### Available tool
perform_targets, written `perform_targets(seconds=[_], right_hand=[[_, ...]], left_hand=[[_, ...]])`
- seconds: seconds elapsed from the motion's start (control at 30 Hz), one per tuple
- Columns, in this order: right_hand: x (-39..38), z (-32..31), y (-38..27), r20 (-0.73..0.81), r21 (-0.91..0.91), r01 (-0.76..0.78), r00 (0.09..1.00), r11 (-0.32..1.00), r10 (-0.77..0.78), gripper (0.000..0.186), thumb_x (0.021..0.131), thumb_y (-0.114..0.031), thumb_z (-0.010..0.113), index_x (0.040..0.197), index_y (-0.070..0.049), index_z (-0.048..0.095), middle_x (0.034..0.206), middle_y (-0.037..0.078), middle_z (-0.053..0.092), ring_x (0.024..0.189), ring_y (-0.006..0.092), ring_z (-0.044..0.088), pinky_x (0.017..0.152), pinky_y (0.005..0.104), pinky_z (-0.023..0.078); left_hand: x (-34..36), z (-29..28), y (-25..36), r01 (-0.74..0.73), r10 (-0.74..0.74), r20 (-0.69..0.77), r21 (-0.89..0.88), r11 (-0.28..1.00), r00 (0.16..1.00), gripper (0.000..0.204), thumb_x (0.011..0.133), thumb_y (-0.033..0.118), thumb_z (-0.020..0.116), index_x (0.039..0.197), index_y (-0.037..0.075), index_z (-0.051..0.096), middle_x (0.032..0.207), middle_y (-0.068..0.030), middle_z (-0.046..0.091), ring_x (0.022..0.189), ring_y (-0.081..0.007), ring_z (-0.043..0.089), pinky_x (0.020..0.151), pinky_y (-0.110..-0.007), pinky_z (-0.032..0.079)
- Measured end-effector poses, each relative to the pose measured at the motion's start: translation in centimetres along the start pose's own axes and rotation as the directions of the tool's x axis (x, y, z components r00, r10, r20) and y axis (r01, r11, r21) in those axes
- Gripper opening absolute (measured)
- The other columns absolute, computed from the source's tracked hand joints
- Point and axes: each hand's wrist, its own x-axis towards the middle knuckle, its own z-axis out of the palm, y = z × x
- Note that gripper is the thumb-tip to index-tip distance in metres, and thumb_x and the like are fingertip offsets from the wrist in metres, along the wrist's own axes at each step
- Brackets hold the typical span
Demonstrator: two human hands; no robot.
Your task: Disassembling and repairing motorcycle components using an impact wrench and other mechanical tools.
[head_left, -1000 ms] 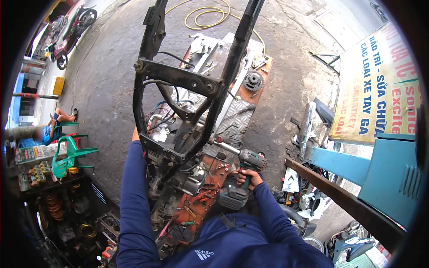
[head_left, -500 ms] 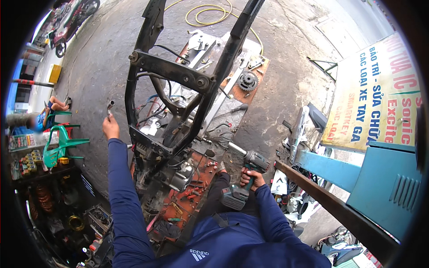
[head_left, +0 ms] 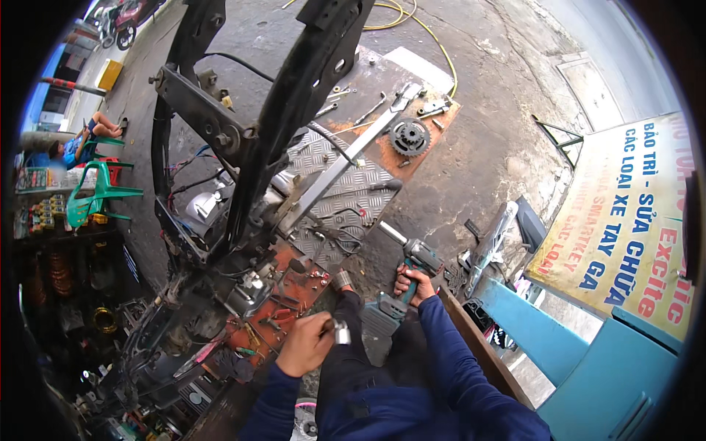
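Cordless impact wrench (head_left: 424, 256) at near centre, right hand (head_left: 415, 285) with fingers clamped on grip; left hand (head_left: 305, 347), fingers closed around blurred metal tool (head_left: 342, 333), near motorcycle frame (head_left: 254, 173). Step appears tool handling; next move likely calls for clearance.

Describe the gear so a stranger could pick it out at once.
From the black frame, look right to the table. Near its right edge, beyond the power tool in the right hand, lies the gear. It alone is a broad, dark disc; the metal parts near it are narrower.
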Motion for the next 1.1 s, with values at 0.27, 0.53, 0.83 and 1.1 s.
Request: perform_targets(seconds=[0.27, 0.53, 0.83, 1.1], right_hand=[[5.3, -4.6, -4.3, -0.114, -0.092, -0.103, 0.989, 0.99, 0.092, 0.023, 0.082, -0.019, 0.059, 0.1, -0.006, 0.053, 0.063, -0.001, 0.045, 0.058, 0.0124, 0.047, 0.062, 0.0339, 0.041], [9.1, -6.8, -5.2, -0.203, -0.161, -0.075, 0.978, 0.984, 0.041, 0.027, 0.081, -0.02, 0.062, 0.102, -0.004, 0.055, 0.065, 0.001, 0.048, 0.058, 0.0135, 0.05, 0.059, 0.0327, 0.043], [9.0, -7.2, -5.3, -0.225, -0.154, -0.057, 0.974, 0.986, 0.021, 0.025, 0.081, -0.018, 0.062, 0.1, -0.003, 0.056, 0.065, 0.002, 0.048, 0.058, 0.0135, 0.05, 0.057, 0.031, 0.043], [9.1, -6.9, -6.3, -0.253, -0.131, -0.101, 0.965, 0.986, 0.065, 0.024, 0.08, -0.017, 0.061, 0.099, -0.003, 0.056, 0.064, 0.002, 0.048, 0.056, 0.0128, 0.049, 0.056, 0.0297, 0.042]], left_hand=[[15.9, 13.1, -23.1, 0.263, -0.105, -0.373, 0.403, 0.876, 0.922, 0.022, 0.088, 0.023, 0.052, 0.09, 0.001, 0.049, 0.078, -0.0244, 0.06, 0.077, -0.0434, 0.058, 0.066, -0.052, 0.045], [18.7, 12.2, -29.2, 0.303, -0.095, -0.352, 0.606, 0.736, 0.931, 0.018, 0.086, 0.017, 0.053, 0.093, 0.001, 0.05, 0.094, -0.0211, 0.058, 0.089, -0.0387, 0.056, 0.075, -0.047, 0.046], [20.3, 13.1, -22.9, 0.099, -0.028, -0.436, 0.141, 0.985, 0.899, 0.02, 0.076, 0.003, 0.061, 0.096, 0.0, 0.056, 0.094, -0.0154, 0.056, 0.09, -0.0344, 0.054, 0.078, -0.041, 0.044], [31.1, 13.3, -20.2, -0.226, 0.373, -0.082, 0.671, 0.707, 0.924, 0.018, 0.073, 0.007, 0.064, 0.091, 0.006, 0.062, 0.108, -0.0082, 0.055, 0.105, -0.0294, 0.048, 0.088, -0.043, 0.04]])
